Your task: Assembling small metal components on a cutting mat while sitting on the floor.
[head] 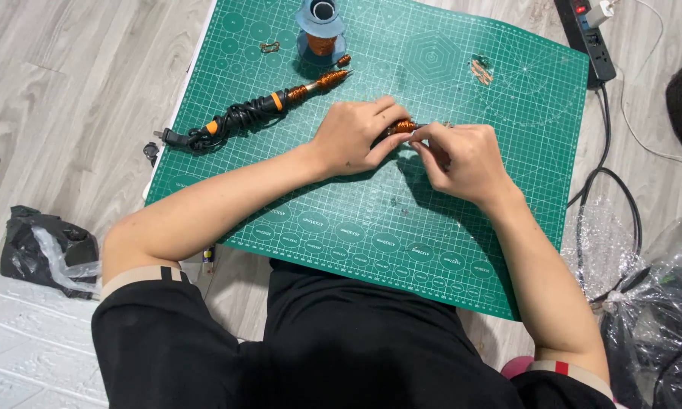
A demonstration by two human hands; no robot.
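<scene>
My left hand (352,136) is closed around a small copper-wound coil (403,126) above the green cutting mat (447,227). Only the coil's orange end shows between my fingers. My right hand (462,159) meets it from the right, pinching the coil's metal tip with thumb and forefinger. Both hands hover over the mat's middle. A soldering iron (265,110) with a black cord wound round its handle and copper wire wound round its tip lies to the upper left of my left hand.
A blue spool of copper wire (320,30) stands at the mat's far edge. A small copper scrap (481,70) lies at the upper right. A black power strip (592,38) and cables lie right of the mat. Plastic bags sit on the floor at both sides.
</scene>
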